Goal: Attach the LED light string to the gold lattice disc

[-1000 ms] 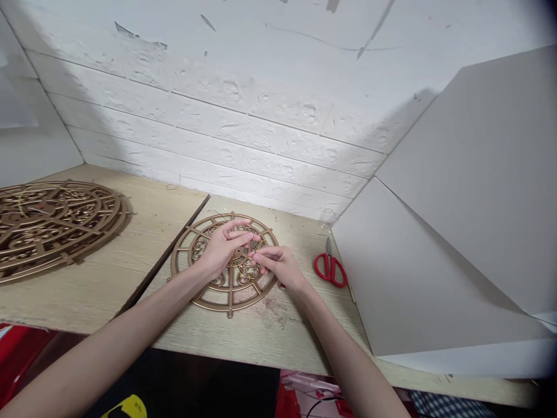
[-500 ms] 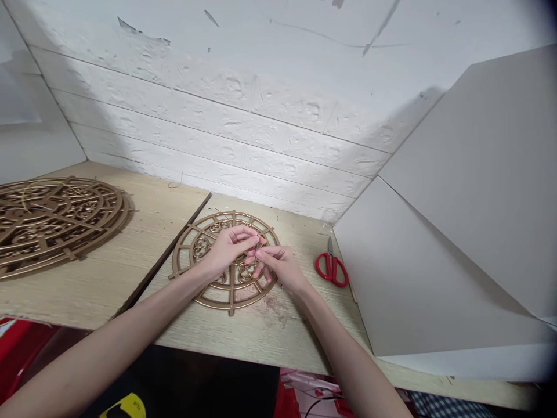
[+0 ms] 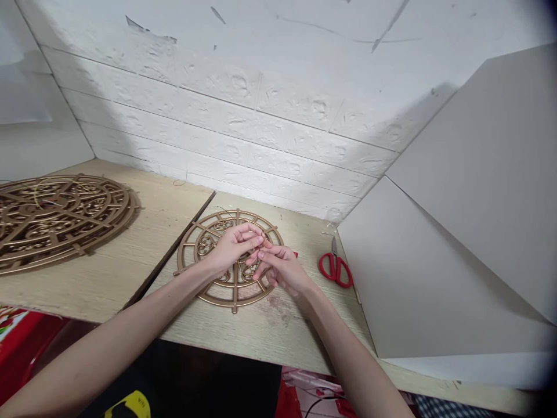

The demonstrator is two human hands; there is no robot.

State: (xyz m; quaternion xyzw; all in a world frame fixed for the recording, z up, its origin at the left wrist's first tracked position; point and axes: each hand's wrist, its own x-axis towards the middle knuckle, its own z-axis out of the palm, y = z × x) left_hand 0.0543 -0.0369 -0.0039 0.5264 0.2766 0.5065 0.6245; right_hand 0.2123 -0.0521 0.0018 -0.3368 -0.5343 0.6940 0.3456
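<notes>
A round gold openwork disc (image 3: 204, 244) lies flat on the wooden table (image 3: 261, 331). Both my hands hover over its centre. My left hand (image 3: 232, 247) is curled, its fingertips pinched together above the hub. My right hand (image 3: 281, 268) meets it from the right, fingers bent and pinching at the same spot. Whatever sits between the fingertips is too small to name; it may be a thin wire.
A stack of larger gold openwork discs (image 3: 56, 215) lies at the left. Red-handled scissors (image 3: 336, 268) rest right of the disc. A big grey board (image 3: 456, 232) leans at the right. A white brick-pattern wall (image 3: 261, 116) stands behind. A seam (image 3: 174, 249) splits the tabletop.
My fingertips have drawn closer together over the disc's centre. The view has shifted slightly to the left and down. The disc and scissors have stayed put.
</notes>
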